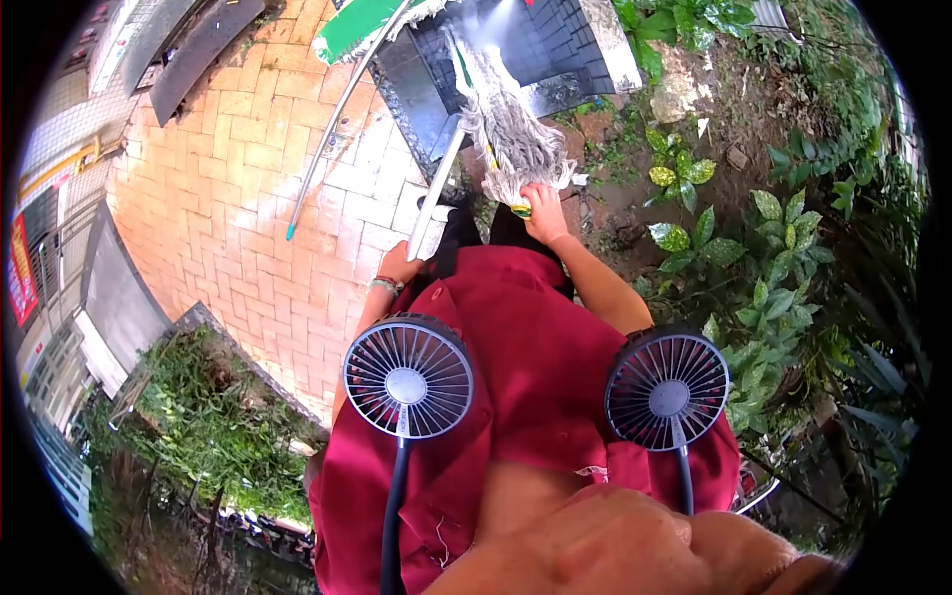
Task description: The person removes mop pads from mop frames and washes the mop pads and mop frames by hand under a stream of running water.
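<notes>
A grey string mop head (518,139) lies over the near edge of a dark-tiled basin (570,45), its strands spread toward me. My right hand (542,210) grips the near end of the strands, beside a small yellow-and-green piece (521,210). My left hand (400,264), with a bracelet at the wrist, is closed around the lower end of a white pole (436,190). This pole slants up to the basin edge, left of the strands; whether it joins the mop head I cannot tell. Whitish water spray shows at the basin's far side.
A second mop with a green flat head (362,30) rests at the basin's left; its thin metal pole (337,117) reaches over the brick paving (248,149). Leafy plants (694,238) grow close on my right. Two neck-fan heads (407,382) hang before my chest.
</notes>
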A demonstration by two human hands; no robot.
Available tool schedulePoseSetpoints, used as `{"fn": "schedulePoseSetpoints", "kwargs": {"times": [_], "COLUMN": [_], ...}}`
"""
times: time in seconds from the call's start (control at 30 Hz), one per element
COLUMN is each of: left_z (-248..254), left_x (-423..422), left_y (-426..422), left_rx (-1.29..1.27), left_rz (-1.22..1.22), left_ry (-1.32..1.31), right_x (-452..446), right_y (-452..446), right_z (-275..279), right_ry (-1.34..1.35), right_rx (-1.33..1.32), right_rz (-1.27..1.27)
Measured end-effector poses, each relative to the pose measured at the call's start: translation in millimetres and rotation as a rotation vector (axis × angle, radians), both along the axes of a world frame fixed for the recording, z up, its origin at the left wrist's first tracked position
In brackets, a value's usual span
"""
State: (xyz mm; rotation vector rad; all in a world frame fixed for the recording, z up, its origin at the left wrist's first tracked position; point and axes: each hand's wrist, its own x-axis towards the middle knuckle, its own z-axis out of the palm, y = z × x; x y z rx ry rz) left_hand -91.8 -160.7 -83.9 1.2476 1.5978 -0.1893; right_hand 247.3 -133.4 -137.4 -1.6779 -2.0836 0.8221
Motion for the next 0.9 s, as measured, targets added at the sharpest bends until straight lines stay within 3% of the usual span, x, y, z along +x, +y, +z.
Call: {"fn": "schedulePoseSetpoints", "kwargs": {"times": [0.13, 0.4, 0.53, 0.9], "left_z": [-28.5, -21.0, 2.1, -6.1], "left_x": [-4.8, 8.9, 34.9, 33.2], "left_y": [-15.2, 3.1, 45.8, 45.9], "left_rx": [-0.047, 0.066, -0.052, -0.138], "left_rz": [-0.082, 0.094, 0.194, 0.199], "left_ry": [0.047, 0.025, -0.034, 0.018], "right_x": [2.3, 10.7, 17.1, 14.6], "right_y": [1.5, 17.7, 37.0, 42.8], "right_z": [-4.4, -42.2, -63.6, -56.4], "right_ry": [0.016, -0.035, -0.155, -0.161], "right_rx": [-0.056, -0.102, -0.238, -0.234], "right_rz": [0.065, 0.088, 0.039, -0.003]}}
